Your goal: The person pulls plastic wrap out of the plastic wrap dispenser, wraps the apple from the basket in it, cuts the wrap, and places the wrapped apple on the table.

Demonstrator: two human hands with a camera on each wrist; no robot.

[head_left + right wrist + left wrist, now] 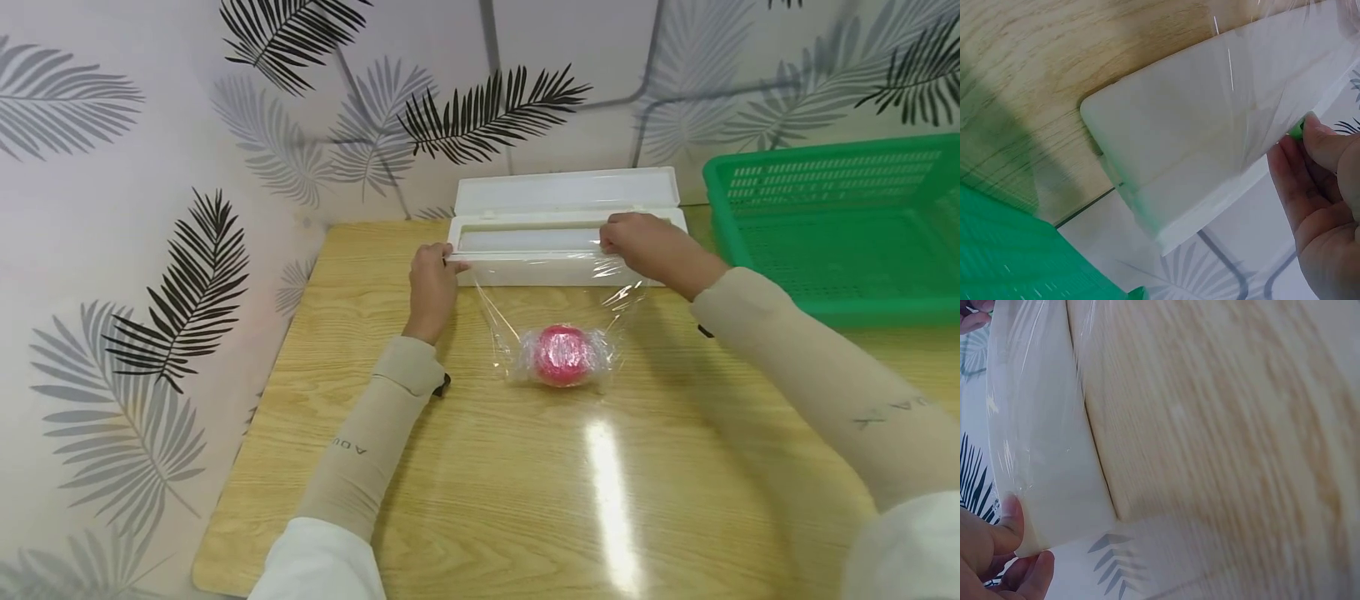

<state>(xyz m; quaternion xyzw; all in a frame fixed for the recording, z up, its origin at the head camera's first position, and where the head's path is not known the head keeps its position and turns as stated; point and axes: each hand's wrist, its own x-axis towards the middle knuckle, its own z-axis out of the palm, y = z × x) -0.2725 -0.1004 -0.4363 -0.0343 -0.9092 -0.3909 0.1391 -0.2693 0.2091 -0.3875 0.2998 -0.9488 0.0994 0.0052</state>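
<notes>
A long white cling film dispenser box (566, 190) stands at the table's back edge with its lid raised. Clear cling film (600, 346) runs from its front edge down to a round pink object (561, 356) on the table and wraps it. My left hand (433, 287) grips the box's left front corner, thumb on the front face in the left wrist view. At the front edge, right of the middle, my right hand (651, 250) pinches a small green piece (1297, 130), mostly hidden by the fingers. A film roll lies inside the box.
A green plastic basket (825, 313) stands at the right, close to the box's right end. Behind the wooden table (480, 500) rises a wall (420, 50) with a leaf pattern, which also runs along the left side.
</notes>
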